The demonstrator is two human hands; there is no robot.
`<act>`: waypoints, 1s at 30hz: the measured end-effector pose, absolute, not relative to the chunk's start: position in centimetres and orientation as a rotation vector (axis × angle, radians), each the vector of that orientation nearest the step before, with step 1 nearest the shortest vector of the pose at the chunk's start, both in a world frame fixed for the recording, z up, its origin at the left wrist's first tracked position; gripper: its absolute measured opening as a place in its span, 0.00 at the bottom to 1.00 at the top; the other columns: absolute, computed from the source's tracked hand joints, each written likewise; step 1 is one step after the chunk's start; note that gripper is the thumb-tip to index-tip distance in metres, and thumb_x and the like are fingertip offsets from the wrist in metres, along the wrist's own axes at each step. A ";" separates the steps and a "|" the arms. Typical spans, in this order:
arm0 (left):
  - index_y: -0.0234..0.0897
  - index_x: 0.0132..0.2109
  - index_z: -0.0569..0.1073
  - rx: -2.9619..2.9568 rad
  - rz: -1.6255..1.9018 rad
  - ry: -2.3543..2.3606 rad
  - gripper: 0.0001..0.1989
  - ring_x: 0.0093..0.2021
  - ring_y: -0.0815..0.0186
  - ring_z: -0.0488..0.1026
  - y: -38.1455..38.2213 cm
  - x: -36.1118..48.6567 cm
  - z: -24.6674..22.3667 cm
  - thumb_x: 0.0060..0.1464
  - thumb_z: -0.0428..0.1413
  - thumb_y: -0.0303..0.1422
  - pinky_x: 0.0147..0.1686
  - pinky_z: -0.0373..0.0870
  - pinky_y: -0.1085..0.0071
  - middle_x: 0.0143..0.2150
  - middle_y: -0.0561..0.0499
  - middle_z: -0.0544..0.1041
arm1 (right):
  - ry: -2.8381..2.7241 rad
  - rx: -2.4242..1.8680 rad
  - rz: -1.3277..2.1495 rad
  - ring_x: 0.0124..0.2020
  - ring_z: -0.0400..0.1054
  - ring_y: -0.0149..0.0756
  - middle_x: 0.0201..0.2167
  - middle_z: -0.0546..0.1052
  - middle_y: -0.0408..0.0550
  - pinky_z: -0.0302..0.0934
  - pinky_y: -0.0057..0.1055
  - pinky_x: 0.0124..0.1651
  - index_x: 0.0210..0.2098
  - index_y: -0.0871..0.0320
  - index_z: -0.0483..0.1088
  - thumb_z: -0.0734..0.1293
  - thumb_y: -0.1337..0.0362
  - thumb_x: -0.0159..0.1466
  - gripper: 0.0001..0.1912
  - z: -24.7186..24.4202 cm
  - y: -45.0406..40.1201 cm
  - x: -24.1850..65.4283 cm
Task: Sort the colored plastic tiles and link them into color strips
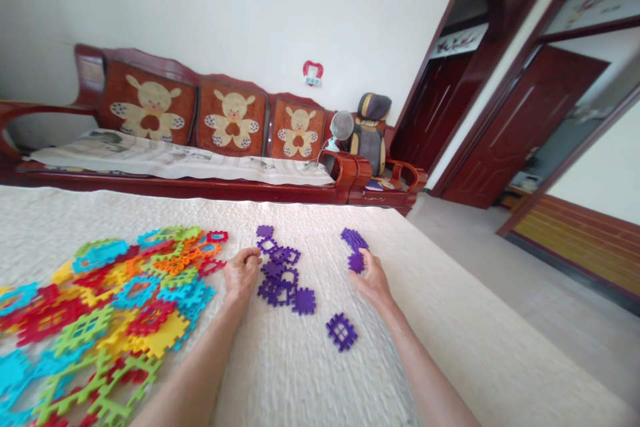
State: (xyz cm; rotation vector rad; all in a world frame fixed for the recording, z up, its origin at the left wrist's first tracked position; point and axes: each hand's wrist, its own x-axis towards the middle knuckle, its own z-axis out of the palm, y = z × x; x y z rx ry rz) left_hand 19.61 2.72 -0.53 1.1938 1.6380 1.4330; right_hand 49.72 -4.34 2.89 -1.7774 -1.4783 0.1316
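Observation:
My right hand [374, 280] grips a purple square interlocking plastic tile [356, 262] between thumb and fingers. Just beyond it on the cloth is a short row of stacked purple tiles [354, 237]; the fingers partly cover where tile and row meet. My left hand [243, 272] has its fingers curled closed, with no piece showing in it. It rests beside a loose cluster of purple tiles [274, 269], some solid and some with open frames. A solid purple tile [304, 301] lies at the near end of that cluster. Apart from them lies a purple window-grid tile [342, 331].
A large pile of red, yellow, green, blue and orange interlocking pieces [135, 307] spreads over the left of the table. The table has a cream textured cover [300, 387]. Beyond its far edge stand a wooden sofa [210, 190] and a small fan [342, 125].

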 end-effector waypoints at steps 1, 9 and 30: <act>0.39 0.36 0.76 1.197 1.426 1.649 0.14 0.35 0.65 0.77 2.7 19.6 -0.4 0.45 0.49 0.30 0.38 0.70 0.74 0.27 0.52 0.79 | -1.457 -1.782 0.083 0.42 0.66 0.39 0.43 0.67 0.51 0.61 0.37 0.48 0.53 0.58 0.60 0.64 0.62 0.49 0.32 2.6 -4.0 50.5; 0.39 0.37 0.76 1.218 1.384 1.665 0.13 0.34 0.64 0.77 2.8 19.4 -0.7 0.45 0.50 0.31 0.38 0.71 0.73 0.27 0.52 0.79 | -1.346 -1.832 -0.090 0.48 0.62 0.44 0.44 0.63 0.54 0.58 0.39 0.54 0.54 0.60 0.58 0.63 0.64 0.49 0.32 1.5 -2.2 53.1; 0.40 0.35 0.77 1.204 1.396 1.651 0.12 0.33 0.63 0.77 2.8 19.5 -0.8 0.43 0.50 0.30 0.38 0.72 0.72 0.25 0.53 0.79 | -1.380 -1.848 -0.165 0.48 0.64 0.44 0.44 0.70 0.54 0.58 0.40 0.52 0.51 0.60 0.61 0.63 0.61 0.53 0.26 0.0 -0.6 54.3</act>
